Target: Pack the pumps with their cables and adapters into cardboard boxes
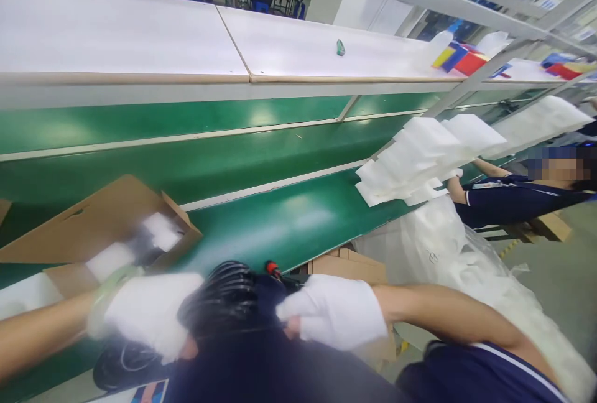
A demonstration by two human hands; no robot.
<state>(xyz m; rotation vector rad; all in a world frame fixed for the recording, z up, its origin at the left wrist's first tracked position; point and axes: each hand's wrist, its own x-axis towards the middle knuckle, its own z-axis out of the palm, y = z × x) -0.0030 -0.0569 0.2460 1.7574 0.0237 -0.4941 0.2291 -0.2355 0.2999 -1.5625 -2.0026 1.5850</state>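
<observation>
A thick coil of black cable (224,297) is held up in front of my body. Closed around its left side is my left hand (153,310), in a white glove with bare fingertips; some blur covers it. My right hand (336,313), gloved the same way, pinches at the coil's right, where a thin dark strand runs to its fingertips. Just behind the coil shows a red and black plug-like end (273,268). More black cable (124,362) lies below my left hand.
An open cardboard box (93,222) with white packing pieces sits on the green bench (289,204) at left. White foam sheets (415,157) are stacked at right, above a large plastic bag (438,247). A co-worker (517,201) is at far right. A white shelf (298,48) runs above.
</observation>
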